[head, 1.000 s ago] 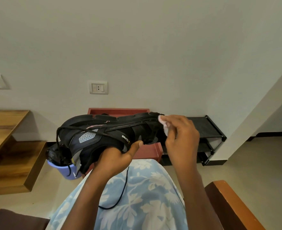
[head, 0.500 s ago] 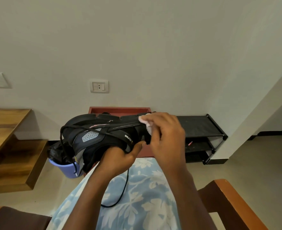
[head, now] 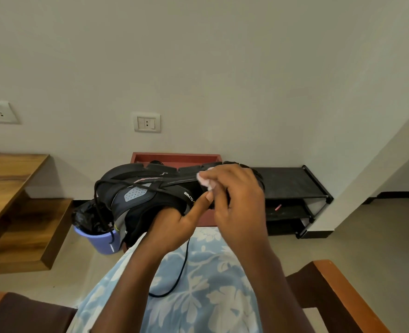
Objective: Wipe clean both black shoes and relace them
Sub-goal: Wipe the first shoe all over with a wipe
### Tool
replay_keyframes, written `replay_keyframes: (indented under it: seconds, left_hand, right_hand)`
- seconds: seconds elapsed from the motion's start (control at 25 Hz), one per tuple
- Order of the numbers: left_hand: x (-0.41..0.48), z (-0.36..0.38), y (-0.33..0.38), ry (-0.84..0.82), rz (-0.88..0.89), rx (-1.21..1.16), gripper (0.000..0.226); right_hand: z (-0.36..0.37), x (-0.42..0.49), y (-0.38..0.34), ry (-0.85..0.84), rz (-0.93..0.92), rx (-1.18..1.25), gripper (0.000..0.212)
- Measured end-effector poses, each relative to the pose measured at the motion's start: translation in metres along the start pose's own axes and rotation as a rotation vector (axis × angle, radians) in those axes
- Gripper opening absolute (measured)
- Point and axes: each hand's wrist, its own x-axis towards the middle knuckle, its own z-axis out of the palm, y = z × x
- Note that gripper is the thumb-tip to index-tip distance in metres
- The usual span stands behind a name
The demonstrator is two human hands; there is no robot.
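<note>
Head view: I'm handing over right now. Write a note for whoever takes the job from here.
Left hand: grips the black shoe, held on its side above the lap.
Right hand: fingers pinch a white wipe against the shoe's sole edge.
Lace: hangs loose over the lap. The second shoe is not in view.
Done: wiping of this shoe is underway; how much is clean, cannot tell.
Left: finish this shoe, wipe the other, relace both.

left hand [head: 172,228] grips the black mesh sports shoe [head: 136,194], fingers tucked inside, thumb outside; right hand [head: 239,200], fingers curled, pinches a small white cloth wad [head: 204,180] against it.
</note>
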Motion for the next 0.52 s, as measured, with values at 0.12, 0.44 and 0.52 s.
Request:
replay_keyframes:
  seconds: [0.12,0.44,0.52]
  left_hand:
    - [0.001,-0.002,0.000,0.013,0.015,-0.070,0.024]
    - [0.000,-0.006,0.003,0.046,-0.176,-0.154,0.041]
    - [0.002,-0.005,0.003,0.019,-0.201,-0.179,0.070]
  right_hand:
    - [-0.002,0.002,0.008,-0.048,-0.056,0.065,0.023]
    - [-0.002,-0.001,0.023,0.058,0.119,-0.038,0.021]
    - [0.006,-0.007,0.006,-0.037,-0.002,0.052,0.021]
